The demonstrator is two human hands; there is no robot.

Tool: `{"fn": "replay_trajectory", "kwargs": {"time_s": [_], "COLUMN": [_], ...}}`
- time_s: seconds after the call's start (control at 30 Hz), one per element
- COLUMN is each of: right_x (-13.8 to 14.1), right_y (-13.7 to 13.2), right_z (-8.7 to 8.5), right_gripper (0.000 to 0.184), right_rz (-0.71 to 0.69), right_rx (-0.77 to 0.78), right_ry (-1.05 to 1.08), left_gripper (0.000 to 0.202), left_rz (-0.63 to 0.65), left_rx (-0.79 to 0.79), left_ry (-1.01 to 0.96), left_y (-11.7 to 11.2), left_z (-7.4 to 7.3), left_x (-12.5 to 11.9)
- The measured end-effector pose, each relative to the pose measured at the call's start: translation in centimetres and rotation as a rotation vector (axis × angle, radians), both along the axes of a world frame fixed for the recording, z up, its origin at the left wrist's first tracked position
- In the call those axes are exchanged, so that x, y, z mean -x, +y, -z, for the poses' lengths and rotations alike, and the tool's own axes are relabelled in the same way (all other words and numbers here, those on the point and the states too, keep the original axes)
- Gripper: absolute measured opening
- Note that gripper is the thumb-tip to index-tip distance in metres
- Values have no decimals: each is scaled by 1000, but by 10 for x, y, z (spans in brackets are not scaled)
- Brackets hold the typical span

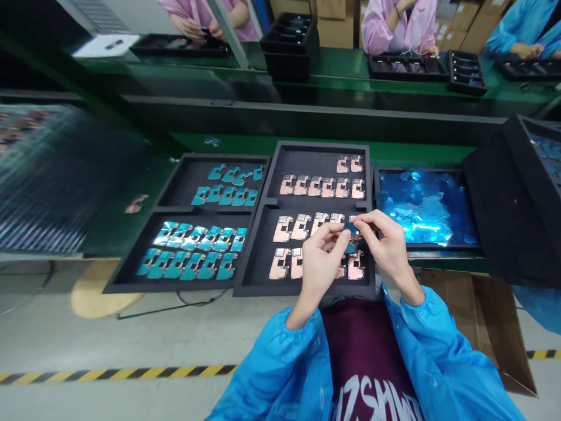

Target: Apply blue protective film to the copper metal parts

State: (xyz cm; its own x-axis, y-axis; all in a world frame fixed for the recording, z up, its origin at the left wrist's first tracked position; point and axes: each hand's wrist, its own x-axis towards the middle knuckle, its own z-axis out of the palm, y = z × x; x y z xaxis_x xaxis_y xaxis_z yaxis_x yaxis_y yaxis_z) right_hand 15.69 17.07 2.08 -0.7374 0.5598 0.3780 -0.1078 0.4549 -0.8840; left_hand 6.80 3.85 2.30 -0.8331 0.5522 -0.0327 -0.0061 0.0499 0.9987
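Note:
My left hand point(323, 252) pinches a small circuit board point(350, 229) with a blue face, held above the middle black tray point(258, 257). At the board's right edge, the thumb and forefinger of my right hand point(383, 242) are pressed together; whether they grip the board or a film on it I cannot make out. Beneath my hands lie rows of copper-coloured circuit boards point(284, 228), some hidden by my fingers. In the left black tray point(127, 275) are rows of boards with shiny blue-green faces point(193, 266).
A tray heaped with blue film pieces point(425, 204) stands to the right, beside tall stacked black trays point(508, 193). A loose board point(137, 203) lies left on the green bench. Striped material point(56, 181) is at far left. Across the bench, co-workers in pink and blue sleeves handle trays.

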Motion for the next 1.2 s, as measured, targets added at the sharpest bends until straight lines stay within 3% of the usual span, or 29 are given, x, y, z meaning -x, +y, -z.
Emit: {"fn": "replay_trajectory", "kwargs": {"time_s": [0.17, 0.33, 0.53, 0.87, 1.2], "right_x": [-3, -4, -10, -22, -28], "right_y": [-4, -3, 0, -5, -4], "right_z": [3, 7, 9, 4, 12], "right_gripper": [19, 20, 17, 26, 29], "right_rz": [37, 199, 225, 10, -23], "right_rx": [-178, -489, -631, -633, -678], "right_ry": [-5, 43, 72, -31, 20], "left_gripper": [26, 34, 47, 47, 48], "left_rz": [-57, 25, 107, 83, -58], "left_rx": [-16, -51, -84, -239, -261], "left_ry": [-9, -57, -292, -560, -488], "left_y": [0, -4, -9, -9, -7], "left_z": [5, 4, 3, 7, 10], "left_x": [3, 5, 6, 17, 33]}}
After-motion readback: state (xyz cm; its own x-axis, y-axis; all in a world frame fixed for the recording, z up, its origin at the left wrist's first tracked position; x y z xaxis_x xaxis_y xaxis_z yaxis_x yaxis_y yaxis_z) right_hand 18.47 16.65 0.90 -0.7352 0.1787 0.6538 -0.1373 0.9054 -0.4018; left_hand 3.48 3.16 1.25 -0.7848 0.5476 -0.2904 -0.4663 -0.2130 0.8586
